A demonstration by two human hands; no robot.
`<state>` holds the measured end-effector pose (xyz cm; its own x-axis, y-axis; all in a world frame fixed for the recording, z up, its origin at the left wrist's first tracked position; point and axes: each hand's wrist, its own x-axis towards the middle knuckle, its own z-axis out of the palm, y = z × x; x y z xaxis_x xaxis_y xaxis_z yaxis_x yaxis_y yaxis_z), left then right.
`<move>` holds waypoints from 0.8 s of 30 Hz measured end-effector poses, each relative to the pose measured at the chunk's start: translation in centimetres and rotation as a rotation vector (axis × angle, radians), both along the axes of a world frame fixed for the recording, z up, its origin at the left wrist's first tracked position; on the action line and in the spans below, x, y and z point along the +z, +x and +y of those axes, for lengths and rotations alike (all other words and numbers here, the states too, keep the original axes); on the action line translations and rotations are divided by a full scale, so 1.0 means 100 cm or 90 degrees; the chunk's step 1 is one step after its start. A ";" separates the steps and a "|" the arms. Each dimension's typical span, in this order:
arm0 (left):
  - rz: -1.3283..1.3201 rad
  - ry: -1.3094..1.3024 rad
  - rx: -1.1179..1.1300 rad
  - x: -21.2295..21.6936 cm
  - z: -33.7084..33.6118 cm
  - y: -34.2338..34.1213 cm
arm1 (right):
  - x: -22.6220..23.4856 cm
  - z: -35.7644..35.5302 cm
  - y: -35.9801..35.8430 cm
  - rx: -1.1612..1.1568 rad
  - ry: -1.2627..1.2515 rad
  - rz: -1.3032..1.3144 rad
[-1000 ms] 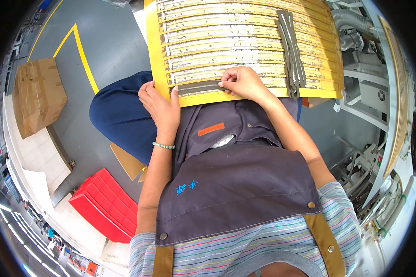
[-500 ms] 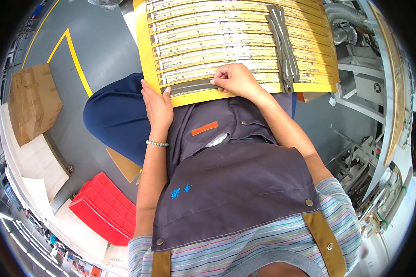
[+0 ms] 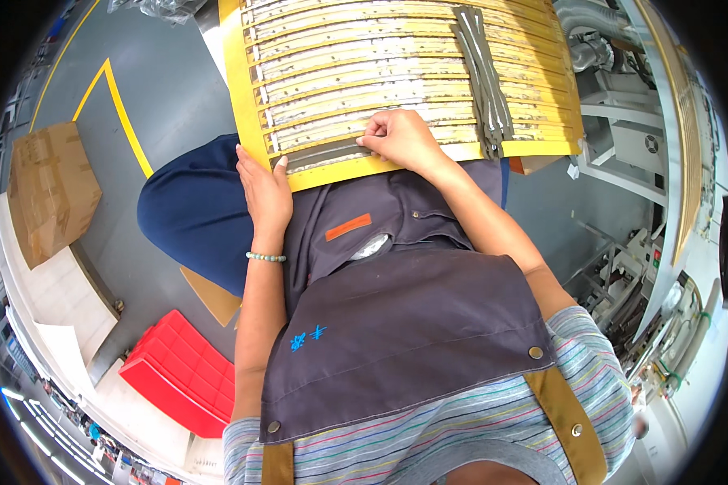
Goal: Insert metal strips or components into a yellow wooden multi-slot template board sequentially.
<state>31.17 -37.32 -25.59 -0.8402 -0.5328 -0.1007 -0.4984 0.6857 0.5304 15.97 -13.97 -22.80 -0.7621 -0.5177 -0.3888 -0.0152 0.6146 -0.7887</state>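
Head view: a yellow, slotted flat board [image 3: 242, 97] fills twelve o'clock; a brown cardboard box [image 3: 52, 190] at nine and red plastic bin [image 3: 182, 368] at eight show no contents. Right hand [image 3: 400, 141] pinches a narrow grey fabric strip [image 3: 323, 152] at the board's seven o'clock; left hand [image 3: 267, 194], thumb spread, touches its other end. Flat, even tension seems best.

At the left, a brown cardboard box [image 3: 55, 190] sits by a bent yellow line [image 3: 128, 121] on the grey floor [image 3: 129, 242]. Lower down are a red plastic bin [image 3: 182, 372] and, near it, a flat cardboard piece [image 3: 210, 297]. Clear plastic wrap [image 3: 167, 8] shows at the top. At the right, a grey ribbed hose [image 3: 594, 18] passes above a pale box with a round fan [image 3: 632, 147].
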 end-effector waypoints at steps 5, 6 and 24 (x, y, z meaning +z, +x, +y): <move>-0.002 0.004 0.003 -0.001 0.000 0.000 | -0.002 -0.001 -0.001 -0.015 0.027 -0.025; -0.006 0.003 0.002 -0.001 0.000 0.000 | -0.003 -0.001 -0.001 -0.027 0.027 -0.036; 0.146 -0.081 -0.418 0.064 0.049 -0.022 | 0.039 0.038 -0.007 0.109 0.191 0.196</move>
<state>29.02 -32.40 -19.17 -0.9845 0.0957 0.1471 0.1546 0.8700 0.4683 15.25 -10.17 -18.85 -0.7785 -0.5458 -0.3099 -0.3421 0.7829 -0.5196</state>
